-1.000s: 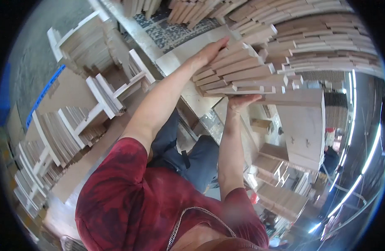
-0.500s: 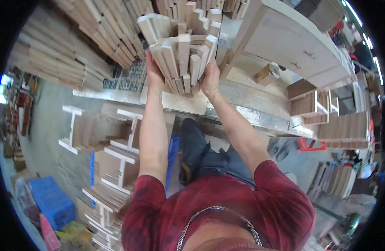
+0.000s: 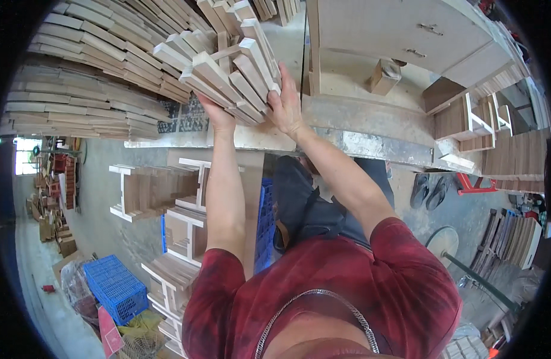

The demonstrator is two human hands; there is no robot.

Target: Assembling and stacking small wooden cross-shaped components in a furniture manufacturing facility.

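No labels, signs or screens show anywhere in the view. The nearest things to packaging sit at the left edge: a stack of brown cardboard boxes point(image 3: 59, 236) on the grey floor point(image 3: 102, 197), near the far wall and too small to tell whether they are sealed. Below them, toward the lower left, a blue plastic crate point(image 3: 116, 287) with a lattice wall stands on the floor, just beside a crumpled clear plastic bag point(image 3: 77, 286).
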